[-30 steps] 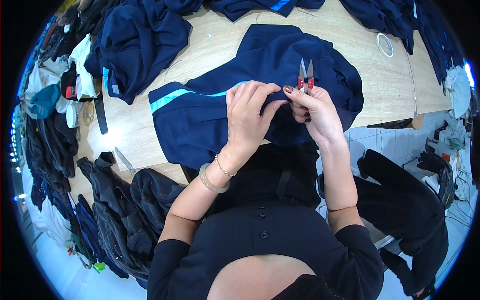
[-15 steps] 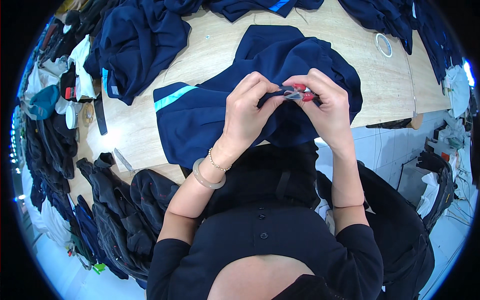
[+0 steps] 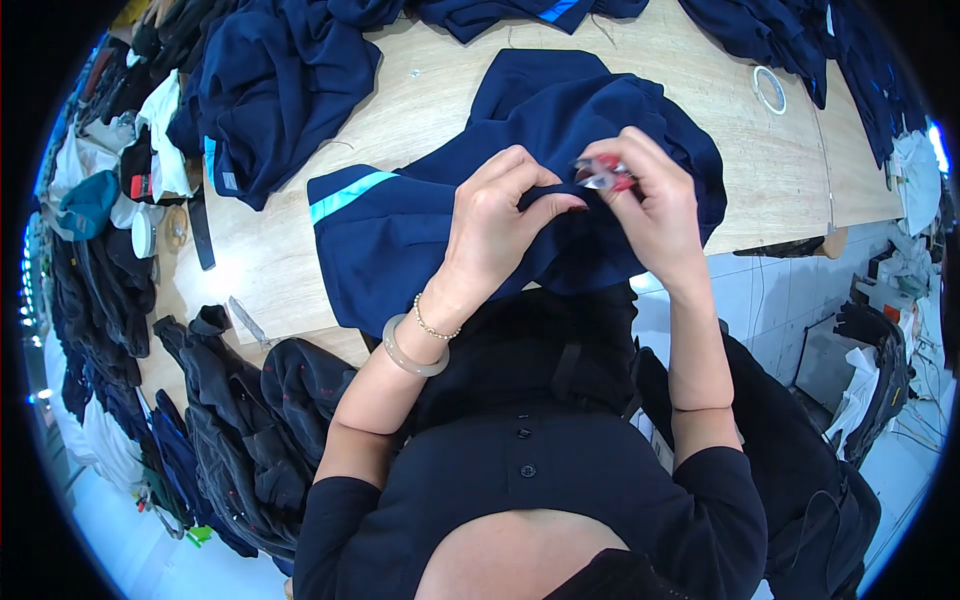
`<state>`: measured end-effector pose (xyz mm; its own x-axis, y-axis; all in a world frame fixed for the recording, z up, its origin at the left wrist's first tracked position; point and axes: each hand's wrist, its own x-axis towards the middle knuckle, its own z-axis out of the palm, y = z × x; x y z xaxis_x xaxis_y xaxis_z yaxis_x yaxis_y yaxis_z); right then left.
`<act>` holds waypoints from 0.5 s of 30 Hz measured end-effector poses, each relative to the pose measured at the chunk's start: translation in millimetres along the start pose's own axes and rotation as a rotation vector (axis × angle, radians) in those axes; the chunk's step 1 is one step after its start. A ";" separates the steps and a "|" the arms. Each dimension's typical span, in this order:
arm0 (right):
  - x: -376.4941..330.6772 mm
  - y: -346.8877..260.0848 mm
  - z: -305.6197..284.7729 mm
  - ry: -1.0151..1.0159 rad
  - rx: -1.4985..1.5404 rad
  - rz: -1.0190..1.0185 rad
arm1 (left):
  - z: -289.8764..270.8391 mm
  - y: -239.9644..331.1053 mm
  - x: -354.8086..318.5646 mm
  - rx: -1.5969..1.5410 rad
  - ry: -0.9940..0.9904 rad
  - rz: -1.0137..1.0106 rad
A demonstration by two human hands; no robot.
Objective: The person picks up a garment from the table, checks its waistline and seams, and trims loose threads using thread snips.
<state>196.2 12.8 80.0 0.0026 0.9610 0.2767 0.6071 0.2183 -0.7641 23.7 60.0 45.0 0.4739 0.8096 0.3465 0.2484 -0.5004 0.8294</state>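
Observation:
A navy garment with a light blue stripe lies on the table in front of me. My left hand is over its middle, fingers curled in at the cloth, with a gap between thumb and index tip. The fingertips underneath are hidden against the dark fabric. To its right, my right hand is closed round small red-handled thread snips. Their silver blades point left, slightly smeared by motion, apart from the left fingertips.
More navy garments are heaped at the far left and along the back. A white tape roll lies at the right. Dark clothes hang over the near left edge. A dark narrow strip and a box-cutter-like tool lie left.
My right hand has drawn the snips slightly up, away from my left fingertips. My left thumb and index finger have parted, while the garment stays nearly in place.

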 end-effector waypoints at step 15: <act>-2.9 13.4 -1.3 0.115 0.165 0.161 | -1.2 2.8 1.0 0.057 -0.040 -0.058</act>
<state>205.4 12.8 69.7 0.1847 0.9620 0.2009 0.4537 0.0979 -0.8858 23.9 59.8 48.3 0.4902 0.8254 0.2802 0.3236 -0.4708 0.8207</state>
